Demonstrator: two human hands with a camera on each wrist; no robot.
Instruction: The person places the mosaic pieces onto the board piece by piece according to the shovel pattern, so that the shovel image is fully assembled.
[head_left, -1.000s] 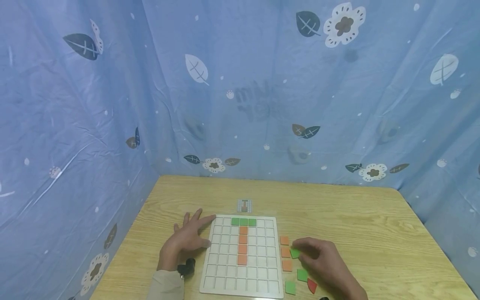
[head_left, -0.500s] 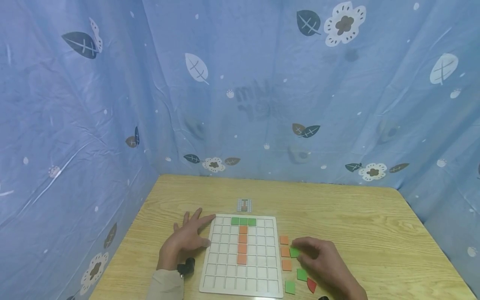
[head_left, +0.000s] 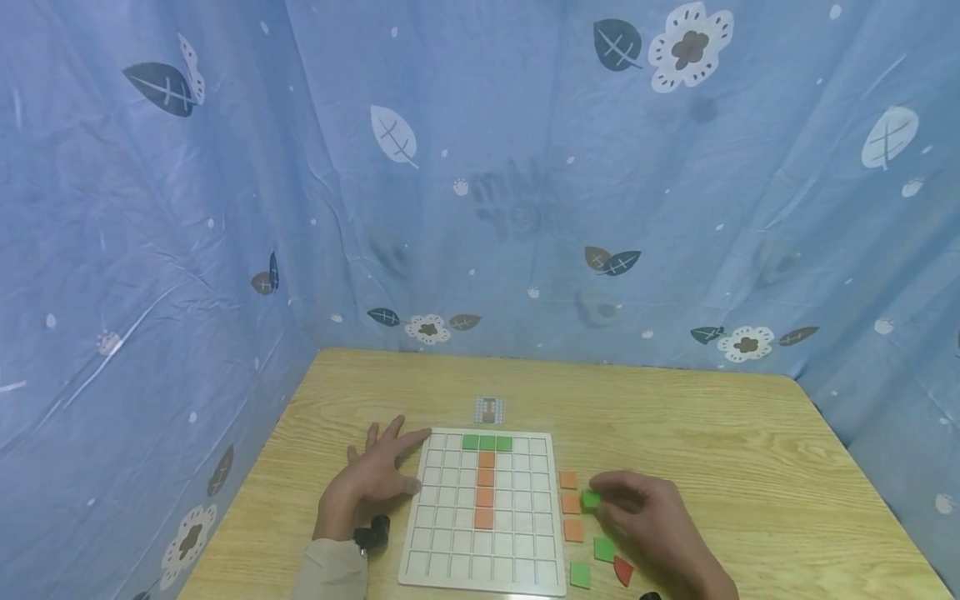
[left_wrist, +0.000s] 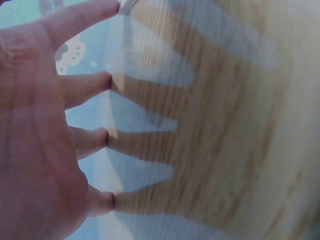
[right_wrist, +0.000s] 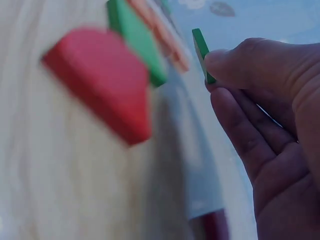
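With thumb and fingers my right hand (head_left: 648, 512) pinches a green square tile (head_left: 590, 500). In the right wrist view this green tile (right_wrist: 199, 50) stands tilted at the fingertips, raised off the table. My left hand (head_left: 372, 473) lies spread at the left side of a white grid board (head_left: 442, 565). Its thumb and index finger touch the board's edge, and the other fingertips rest on the table. On the board, several green tiles (head_left: 487, 443) form a top row, with a column of orange tiles (head_left: 485, 497) below the row's middle.
Loose orange tiles (head_left: 573, 531) line the board's right side. Nearer lie two green tiles (head_left: 580, 575) and a red quarter-round piece (head_left: 623, 571). A small pattern card (head_left: 489, 410) lies beyond the board. Blue curtains (head_left: 525, 167) border the wooden table (head_left: 675, 417).
My right hand has closed on the green tile and lifted it slightly from beside the orange tiles. My left hand and the board have stayed in place.
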